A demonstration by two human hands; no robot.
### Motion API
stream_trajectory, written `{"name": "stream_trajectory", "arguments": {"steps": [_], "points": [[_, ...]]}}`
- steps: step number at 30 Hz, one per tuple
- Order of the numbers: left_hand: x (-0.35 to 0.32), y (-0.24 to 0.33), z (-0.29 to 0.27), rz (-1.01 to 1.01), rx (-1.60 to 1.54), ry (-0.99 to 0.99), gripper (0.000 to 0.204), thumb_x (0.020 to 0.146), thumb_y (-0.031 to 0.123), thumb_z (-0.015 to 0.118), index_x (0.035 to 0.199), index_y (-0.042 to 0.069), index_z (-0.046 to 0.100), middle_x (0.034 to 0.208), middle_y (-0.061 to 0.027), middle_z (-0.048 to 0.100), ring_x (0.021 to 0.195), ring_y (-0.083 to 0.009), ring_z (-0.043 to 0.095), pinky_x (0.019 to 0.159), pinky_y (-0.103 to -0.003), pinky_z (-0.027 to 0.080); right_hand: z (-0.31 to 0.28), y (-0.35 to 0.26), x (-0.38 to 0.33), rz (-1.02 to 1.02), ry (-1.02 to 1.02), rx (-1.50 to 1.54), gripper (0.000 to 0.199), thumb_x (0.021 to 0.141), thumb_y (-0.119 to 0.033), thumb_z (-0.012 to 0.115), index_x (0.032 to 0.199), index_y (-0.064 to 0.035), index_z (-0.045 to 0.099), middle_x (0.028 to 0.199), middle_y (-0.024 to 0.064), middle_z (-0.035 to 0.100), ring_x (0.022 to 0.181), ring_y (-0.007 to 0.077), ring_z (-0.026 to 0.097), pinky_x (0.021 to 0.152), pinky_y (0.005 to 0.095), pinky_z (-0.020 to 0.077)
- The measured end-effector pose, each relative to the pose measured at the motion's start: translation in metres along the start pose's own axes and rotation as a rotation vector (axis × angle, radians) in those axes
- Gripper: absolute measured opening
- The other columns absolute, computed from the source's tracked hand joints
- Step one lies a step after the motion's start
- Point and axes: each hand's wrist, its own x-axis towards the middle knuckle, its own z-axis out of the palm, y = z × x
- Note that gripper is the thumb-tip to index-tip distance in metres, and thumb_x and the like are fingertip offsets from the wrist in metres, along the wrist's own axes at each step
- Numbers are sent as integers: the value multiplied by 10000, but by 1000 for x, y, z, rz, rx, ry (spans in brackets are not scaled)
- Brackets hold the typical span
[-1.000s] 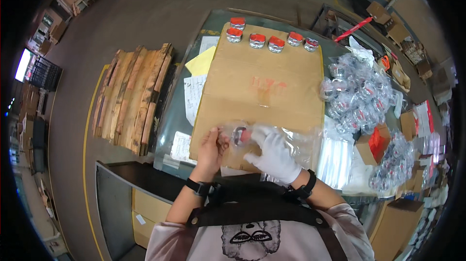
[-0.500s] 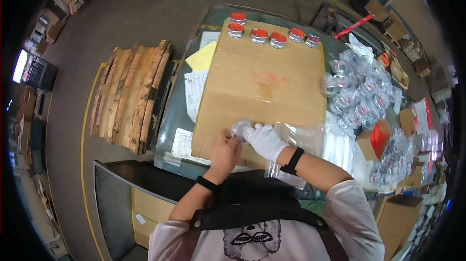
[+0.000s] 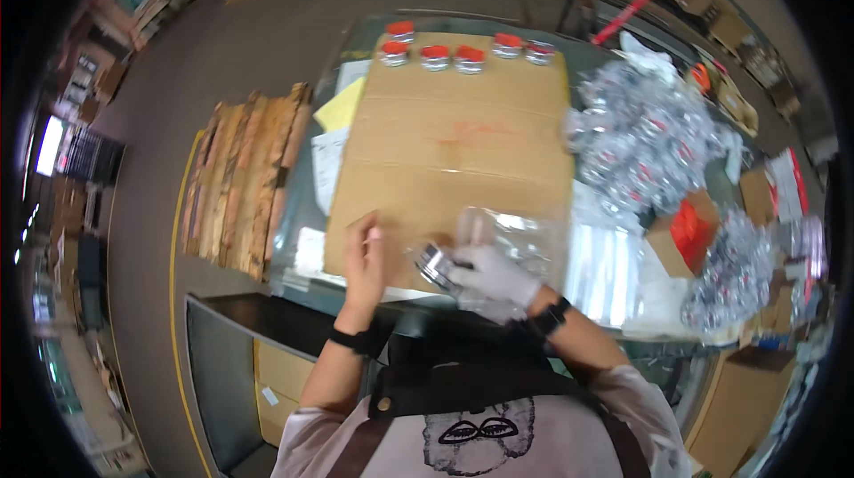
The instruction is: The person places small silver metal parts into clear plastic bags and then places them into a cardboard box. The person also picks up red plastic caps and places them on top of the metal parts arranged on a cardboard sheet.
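Observation:
My right hand (image 3: 495, 275), in a white glove, grips a short, shiny silver metal cylinder (image 3: 433, 265) above the near edge of a brown cardboard sheet (image 3: 454, 131). My bare left hand (image 3: 363, 256) is apart from the cylinder on its left, fingers raised and loose, holding nothing. Clear plastic bags (image 3: 529, 233) lie beside and partly beneath the gloved hand. Along the sheet's far edge stand several silver round parts with red tops (image 3: 434, 56). Motion smears the cylinder and glove somewhat.
On the right lies a big heap of plastic-wrapped silver parts (image 3: 645, 140). A small open carton (image 3: 685, 233) with red material stands near it, by another wrapped pile (image 3: 731, 273). Papers (image 3: 329, 162) stick out left of the sheet. A wooden pallet (image 3: 245, 180) is beyond the table's left side.
My left hand has let go of the cylinder and moved left. My right hand keeps hold of it, now lower and tilted, with its metal side showing. The view has shifted.

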Motion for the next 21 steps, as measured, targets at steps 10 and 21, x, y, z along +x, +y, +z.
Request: {"name": "stream_trajectory", "arguments": {"steps": [10,21], "points": [[-122,-21,182,6,653,-673,289,786,236,745,885,7,600,794,-144,590,717,-308,573,657,-415,477,-182,82,-419,357,1502,227,142,904,-72,618,996,34,639,804,-6,604,673,55,503,611,216,433],[-123,-50,202,-5,518,-519,179,795,155,751,791,-2,666,734,-96,621,604,-165,552,566,-303,450,-374,164,-596,925,1760,-685,331,853,-290,611,1012,-11,693,937,232,676,906,379,659,806,428,505]]}}
